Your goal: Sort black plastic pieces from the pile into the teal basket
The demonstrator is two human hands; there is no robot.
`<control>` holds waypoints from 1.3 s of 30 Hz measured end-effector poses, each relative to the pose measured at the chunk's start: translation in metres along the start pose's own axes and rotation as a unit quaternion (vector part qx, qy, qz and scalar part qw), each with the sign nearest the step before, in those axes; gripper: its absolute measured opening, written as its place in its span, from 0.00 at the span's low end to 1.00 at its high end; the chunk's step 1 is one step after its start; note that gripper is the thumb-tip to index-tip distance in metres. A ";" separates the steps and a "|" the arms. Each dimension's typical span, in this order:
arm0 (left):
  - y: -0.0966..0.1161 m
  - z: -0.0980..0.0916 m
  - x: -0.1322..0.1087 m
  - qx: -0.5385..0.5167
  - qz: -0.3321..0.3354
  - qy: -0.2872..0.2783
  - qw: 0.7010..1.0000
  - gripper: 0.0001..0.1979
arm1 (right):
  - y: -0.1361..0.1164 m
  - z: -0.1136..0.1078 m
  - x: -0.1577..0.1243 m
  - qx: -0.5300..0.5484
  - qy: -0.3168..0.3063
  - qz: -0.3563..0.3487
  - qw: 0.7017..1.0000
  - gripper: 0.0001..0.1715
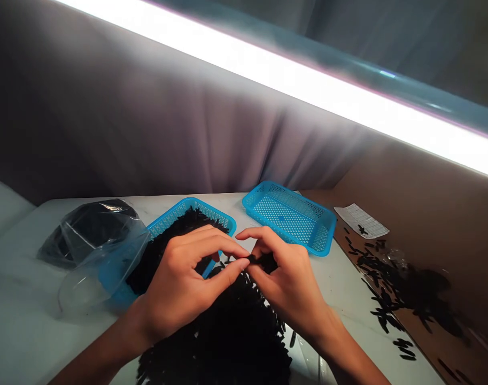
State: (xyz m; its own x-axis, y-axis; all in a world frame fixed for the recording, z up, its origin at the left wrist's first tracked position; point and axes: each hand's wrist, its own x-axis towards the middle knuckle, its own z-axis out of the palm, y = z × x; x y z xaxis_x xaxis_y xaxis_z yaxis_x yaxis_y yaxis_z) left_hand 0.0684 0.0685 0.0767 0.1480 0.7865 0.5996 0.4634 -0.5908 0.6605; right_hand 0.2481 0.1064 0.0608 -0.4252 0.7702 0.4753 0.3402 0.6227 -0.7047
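My left hand and my right hand meet over a large heap of small black strips on the table. Between the left thumb and forefinger I pinch the end of a small black piece. More black pieces sit inside the curled fingers of my right hand, which also grips that piece. What exactly these pieces are is too dark to make out. Behind my left hand stands a blue basket filled with the same black strips.
An empty-looking blue basket stands at the back. A clear plastic bag with black contents lies at the left. On brown cardboard at the right are scattered black strips and a gridded white paper. A bright tube light crosses overhead.
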 end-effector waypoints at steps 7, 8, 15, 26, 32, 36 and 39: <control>-0.002 -0.009 0.000 -0.046 -0.077 0.041 0.995 0.04 | -0.008 -0.012 0.000 0.062 -0.010 0.051 0.997 0.06; -0.003 -0.010 0.000 -0.055 -0.077 0.040 0.995 0.04 | -0.009 -0.013 0.001 0.068 -0.005 0.053 0.996 0.06; -0.006 -0.013 0.000 -0.070 -0.044 0.034 0.996 0.08 | -0.013 -0.017 0.003 0.091 0.040 0.033 0.995 0.05; -0.005 -0.012 0.001 -0.083 -0.032 0.050 0.995 0.10 | -0.015 -0.014 0.001 0.021 0.106 -0.048 0.993 0.07; -0.005 -0.012 0.003 -0.066 -0.015 0.050 0.996 0.10 | -0.017 -0.018 0.006 0.074 0.070 0.012 0.995 0.07; -0.007 -0.012 0.003 0.004 0.051 0.056 0.997 0.11 | -0.018 -0.017 0.005 0.091 0.054 0.050 0.993 0.08; -0.008 -0.012 0.000 0.060 0.100 0.066 0.991 0.15 | -0.018 -0.016 0.004 0.094 0.050 0.065 0.992 0.07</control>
State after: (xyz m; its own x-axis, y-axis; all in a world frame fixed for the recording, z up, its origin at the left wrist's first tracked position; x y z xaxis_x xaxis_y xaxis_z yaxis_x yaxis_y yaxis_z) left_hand 0.0543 0.0712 0.0770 0.1354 0.6200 0.7728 0.5378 -0.7011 0.4683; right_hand 0.2542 0.1003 0.0837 -0.2994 0.8583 0.4168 0.2198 0.4871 -0.8452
